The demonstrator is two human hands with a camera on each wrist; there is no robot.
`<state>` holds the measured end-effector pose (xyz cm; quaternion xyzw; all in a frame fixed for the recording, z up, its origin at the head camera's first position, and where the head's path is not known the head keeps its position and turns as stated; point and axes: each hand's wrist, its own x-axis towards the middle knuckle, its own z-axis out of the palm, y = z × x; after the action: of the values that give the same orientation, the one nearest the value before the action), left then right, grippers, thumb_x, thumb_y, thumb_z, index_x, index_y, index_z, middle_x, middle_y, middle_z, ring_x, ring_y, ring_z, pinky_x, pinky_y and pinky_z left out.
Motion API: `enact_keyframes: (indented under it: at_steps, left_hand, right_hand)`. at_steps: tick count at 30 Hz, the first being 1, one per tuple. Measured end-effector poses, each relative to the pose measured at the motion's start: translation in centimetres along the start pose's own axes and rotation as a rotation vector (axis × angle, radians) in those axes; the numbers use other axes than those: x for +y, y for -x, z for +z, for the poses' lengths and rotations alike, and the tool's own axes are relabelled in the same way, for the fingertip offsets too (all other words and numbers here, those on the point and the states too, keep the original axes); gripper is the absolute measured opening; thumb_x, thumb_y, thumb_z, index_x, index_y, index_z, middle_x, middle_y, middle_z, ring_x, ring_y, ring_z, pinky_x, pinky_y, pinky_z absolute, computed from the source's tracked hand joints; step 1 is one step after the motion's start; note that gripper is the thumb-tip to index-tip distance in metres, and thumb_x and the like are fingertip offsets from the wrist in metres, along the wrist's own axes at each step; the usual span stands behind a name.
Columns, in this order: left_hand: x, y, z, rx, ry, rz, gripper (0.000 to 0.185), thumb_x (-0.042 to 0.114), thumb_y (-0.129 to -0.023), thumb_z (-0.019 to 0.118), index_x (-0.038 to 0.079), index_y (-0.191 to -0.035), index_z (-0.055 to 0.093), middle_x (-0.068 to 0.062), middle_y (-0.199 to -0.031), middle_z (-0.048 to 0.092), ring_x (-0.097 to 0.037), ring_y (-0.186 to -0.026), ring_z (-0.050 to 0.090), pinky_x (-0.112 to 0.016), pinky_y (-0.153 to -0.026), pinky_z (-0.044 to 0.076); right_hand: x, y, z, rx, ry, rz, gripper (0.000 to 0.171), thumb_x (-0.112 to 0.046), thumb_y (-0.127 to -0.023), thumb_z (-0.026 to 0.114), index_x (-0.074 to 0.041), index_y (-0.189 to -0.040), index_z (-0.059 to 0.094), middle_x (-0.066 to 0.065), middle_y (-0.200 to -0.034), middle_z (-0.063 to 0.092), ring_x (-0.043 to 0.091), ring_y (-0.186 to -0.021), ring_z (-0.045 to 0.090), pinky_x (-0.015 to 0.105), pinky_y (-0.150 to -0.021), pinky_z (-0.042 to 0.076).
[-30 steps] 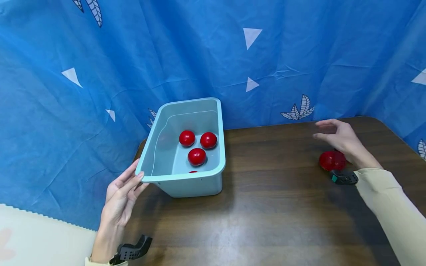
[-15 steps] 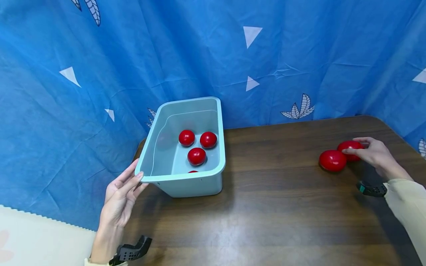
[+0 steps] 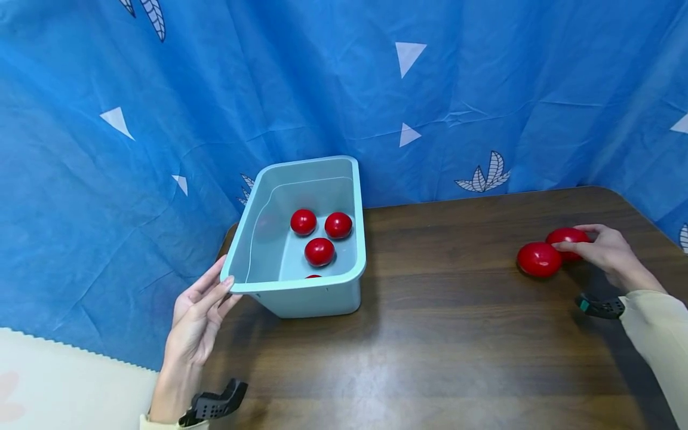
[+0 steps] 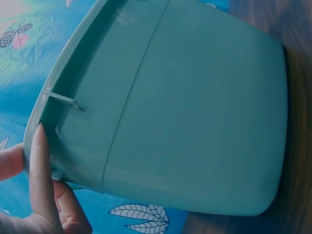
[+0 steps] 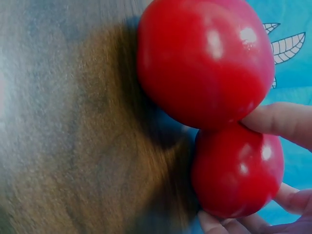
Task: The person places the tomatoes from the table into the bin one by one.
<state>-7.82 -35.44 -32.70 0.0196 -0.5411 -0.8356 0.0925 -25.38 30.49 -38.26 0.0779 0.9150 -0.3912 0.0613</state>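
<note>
Two red tomatoes lie side by side on the brown table [image 3: 441,334] at the right. My right hand [image 3: 583,242] grips the farther tomato [image 3: 564,236], its fingers [image 5: 282,124] curled round it [image 5: 239,170]. The nearer tomato [image 3: 539,259] touches it and lies free [image 5: 204,58]. A pale teal bin [image 3: 301,283] stands at the table's left and holds several red tomatoes [image 3: 319,251]. My left hand [image 3: 223,272] rests with straight fingers [image 4: 41,180] against the bin's near left corner [image 4: 185,112].
A blue patterned cloth [image 3: 344,89] hangs close behind the table and the bin. The bin sits near the table's left edge. The table's rounded right corner lies just beyond my right hand. A pale surface [image 3: 64,388] shows at the lower left.
My right hand dropped from above the table and moved right onto the farther tomato, closing round it. The left hand and the bin stayed put.
</note>
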Motion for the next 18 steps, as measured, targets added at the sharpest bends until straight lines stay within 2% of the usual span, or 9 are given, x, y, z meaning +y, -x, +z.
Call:
enact_keyframes:
  at_steps: [3, 8, 11, 18]
  left_hand:
    - [0.0, 0.0, 0.1, 0.004, -0.007, -0.001, 0.040, -0.007, -0.105, 0.054, 0.015, -0.136, 0.065, -0.008, -0.135, 0.063, -0.018, -0.114, 0.072, -0.029, -0.094, 0.058]
    - [0.0, 0.0, 0.2, 0.012, -0.023, -0.001, 0.039, -0.006, -0.105, 0.055, 0.015, -0.136, 0.065, -0.006, -0.136, 0.064, -0.017, -0.114, 0.072, -0.029, -0.094, 0.058]
    - [0.1, 0.0, 0.1, 0.017, -0.027, 0.006, 0.039, -0.007, -0.105, 0.055, 0.015, -0.134, 0.067, -0.006, -0.134, 0.066, -0.016, -0.113, 0.072, -0.029, -0.094, 0.058]
    - [0.0, 0.1, 0.2, 0.016, -0.026, 0.016, 0.039, -0.007, -0.104, 0.055, 0.015, -0.133, 0.068, -0.007, -0.130, 0.067, -0.015, -0.110, 0.073, -0.029, -0.093, 0.059]
  right_hand:
    - [-0.1, 0.4, -0.1, 0.013, -0.012, 0.011, 0.082, -0.025, -0.102, 0.066, 0.023, -0.148, 0.018, 0.049, -0.138, 0.028, 0.060, -0.111, 0.036, 0.023, -0.061, 0.050]
    - [-0.5, 1.0, -0.4, 0.056, -0.026, 0.035, 0.086, -0.031, -0.103, 0.065, 0.021, -0.151, 0.016, 0.049, -0.143, 0.024, 0.059, -0.113, 0.033, 0.027, -0.062, 0.048]
    - [-1.1, 1.3, -0.5, 0.092, -0.026, 0.037, 0.085, -0.031, -0.104, 0.063, 0.020, -0.153, 0.016, 0.048, -0.147, 0.023, 0.060, -0.116, 0.032, 0.024, -0.062, 0.045]
    - [-3.8, 2.3, -0.5, 0.165, -0.043, -0.023, 0.082, -0.027, -0.104, 0.065, 0.015, -0.157, 0.018, 0.046, -0.153, 0.024, 0.060, -0.125, 0.032, 0.021, -0.062, 0.041]
